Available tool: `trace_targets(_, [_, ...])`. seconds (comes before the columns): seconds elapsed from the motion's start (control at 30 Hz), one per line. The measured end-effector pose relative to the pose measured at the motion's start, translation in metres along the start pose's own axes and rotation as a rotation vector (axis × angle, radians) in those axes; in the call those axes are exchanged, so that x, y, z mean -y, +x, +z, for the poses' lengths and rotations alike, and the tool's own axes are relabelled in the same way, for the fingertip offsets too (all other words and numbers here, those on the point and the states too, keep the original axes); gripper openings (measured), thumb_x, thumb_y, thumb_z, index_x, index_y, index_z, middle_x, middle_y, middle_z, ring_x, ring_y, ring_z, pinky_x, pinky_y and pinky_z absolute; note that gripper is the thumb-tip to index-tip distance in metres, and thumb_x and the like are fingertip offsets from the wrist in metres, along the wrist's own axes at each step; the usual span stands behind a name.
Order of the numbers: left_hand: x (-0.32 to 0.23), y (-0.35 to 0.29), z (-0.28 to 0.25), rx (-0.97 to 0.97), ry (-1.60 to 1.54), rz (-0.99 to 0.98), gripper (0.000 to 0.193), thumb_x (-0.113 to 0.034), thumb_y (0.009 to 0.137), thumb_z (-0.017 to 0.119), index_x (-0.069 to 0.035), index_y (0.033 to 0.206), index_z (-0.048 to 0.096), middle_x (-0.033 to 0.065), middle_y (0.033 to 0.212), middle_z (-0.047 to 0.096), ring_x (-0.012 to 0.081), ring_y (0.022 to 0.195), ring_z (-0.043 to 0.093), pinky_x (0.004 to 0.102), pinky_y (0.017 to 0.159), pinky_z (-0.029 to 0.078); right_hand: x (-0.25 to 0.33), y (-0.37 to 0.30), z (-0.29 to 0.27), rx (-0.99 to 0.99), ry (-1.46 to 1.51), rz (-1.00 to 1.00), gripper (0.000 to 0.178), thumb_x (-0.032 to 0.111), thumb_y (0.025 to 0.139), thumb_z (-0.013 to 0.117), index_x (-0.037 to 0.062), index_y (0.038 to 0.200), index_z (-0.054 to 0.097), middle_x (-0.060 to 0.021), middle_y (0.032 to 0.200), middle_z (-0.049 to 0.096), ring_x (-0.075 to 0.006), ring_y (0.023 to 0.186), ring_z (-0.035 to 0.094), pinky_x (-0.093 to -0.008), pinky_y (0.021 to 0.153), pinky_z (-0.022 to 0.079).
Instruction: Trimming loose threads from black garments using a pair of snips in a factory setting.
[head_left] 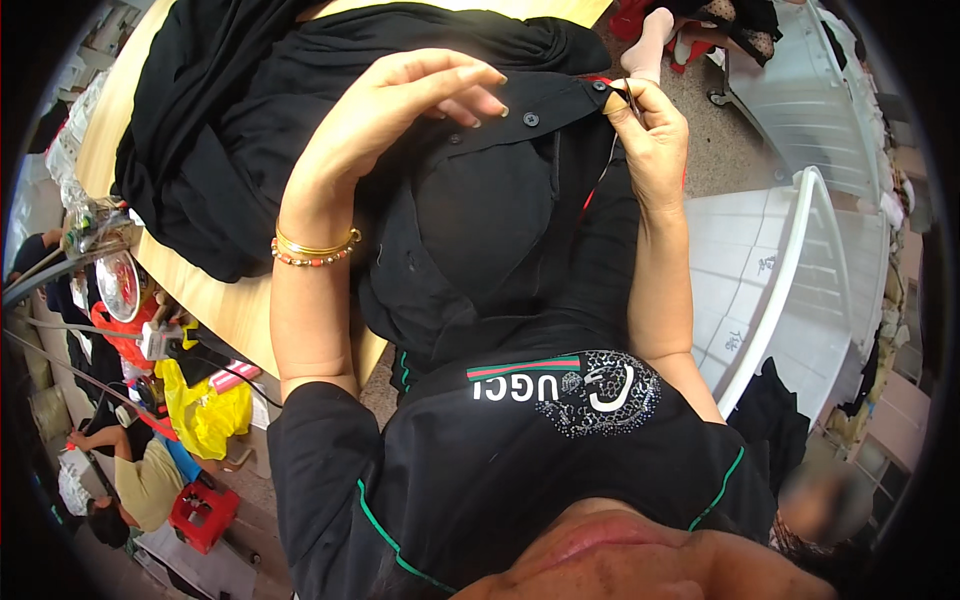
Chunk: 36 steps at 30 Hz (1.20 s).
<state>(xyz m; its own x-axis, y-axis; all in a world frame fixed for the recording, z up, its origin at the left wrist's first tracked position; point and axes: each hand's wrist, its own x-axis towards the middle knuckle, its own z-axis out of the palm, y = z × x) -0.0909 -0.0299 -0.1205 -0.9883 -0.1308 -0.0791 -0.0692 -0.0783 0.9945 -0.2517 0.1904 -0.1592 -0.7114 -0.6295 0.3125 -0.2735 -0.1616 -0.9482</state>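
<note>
A black garment [490,220] lies across my lap and the table edge, with a strip of dark buttons [531,119] drawn out between my hands. My left hand [400,105] hovers at the strip's left part, fingers apart and slightly curled, gripping nothing; bracelets circle its wrist. At the strip's right end, my right hand [652,140] is closed, thumb and fingers pinching the black cloth beside the last button. A thin dark metallic piece shows by these fingertips, too small to name. A red cord or ribbon [588,200] hangs just below.
More black cloth [200,130] is heaped on the light wooden table [110,130]. On my right stands a white plastic bin [750,260]. A yellow bag [205,405] and a red stool [203,515] are at the left, near another person [145,480].
</note>
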Motion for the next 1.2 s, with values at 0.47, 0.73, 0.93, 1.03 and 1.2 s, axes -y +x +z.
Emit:
trace_targets(0.47, [0.016, 0.005, 0.02, -0.075, 0.024, 0.026, 0.024, -0.015, 0.091, 0.065, 0.002, 0.108, 0.066, -0.0006, 0.095, 0.067, 0.0039, 0.089, 0.059, 0.018, 0.082, 0.046, 0.006, 0.008, 0.002, -0.056, -0.225, 0.054, 0.016, 0.006, 0.084, 0.072, 0.0008, 0.098, 0.067, 0.0041, 0.079, 0.06, -0.0027, 0.071, 0.054, -0.0174, 0.069, 0.044])
trace_targets(0.73, [0.015, 0.004, 0.016, -0.04, -0.186, 0.004, 0.022, -0.014, 0.091, 0.065, -0.001, 0.109, 0.067, -0.0013, 0.096, 0.067, 0.0038, 0.088, 0.06, 0.0164, 0.082, 0.045, 0.025, 0.005, 0.022, 0.264, -0.417, -0.368, 0.038, 0.005, 0.08, 0.073, 0.0083, 0.117, 0.067, -0.0037, 0.09, 0.061, -0.0124, 0.082, 0.061, -0.0237, 0.073, 0.049])
trace_targets(0.93, [0.013, 0.004, 0.018, 0.007, -0.139, 0.022, 0.022, -0.014, 0.092, 0.064, -0.001, 0.109, 0.067, -0.0036, 0.093, 0.065, 0.0023, 0.085, 0.057, 0.0164, 0.079, 0.044, 0.02, 0.008, 0.025, 0.298, -0.471, -0.37, 0.036, 0.006, 0.08, 0.073, 0.0065, 0.115, 0.068, -0.0039, 0.084, 0.056, -0.0119, 0.072, 0.056, -0.024, 0.065, 0.046])
trace_targets(1.03, [0.016, 0.005, 0.015, 0.027, -0.132, 0.036, 0.022, -0.014, 0.092, 0.063, -0.002, 0.11, 0.066, -0.0036, 0.094, 0.065, 0.0023, 0.086, 0.056, 0.0162, 0.08, 0.044, 0.019, 0.01, 0.025, 0.315, -0.467, -0.377, 0.035, 0.006, 0.08, 0.072, 0.0073, 0.114, 0.069, -0.0035, 0.08, 0.053, -0.0121, 0.069, 0.053, -0.0249, 0.062, 0.044])
trace_targets(1.2, [0.016, 0.004, 0.014, 0.038, -0.148, 0.039, 0.022, -0.013, 0.092, 0.063, -0.001, 0.11, 0.066, -0.0034, 0.095, 0.065, 0.0027, 0.087, 0.056, 0.0169, 0.081, 0.044, 0.02, 0.008, 0.025, 0.331, -0.458, -0.312, 0.035, 0.006, 0.079, 0.072, 0.0091, 0.113, 0.07, -0.0032, 0.078, 0.05, -0.0127, 0.068, 0.051, -0.0262, 0.062, 0.043])
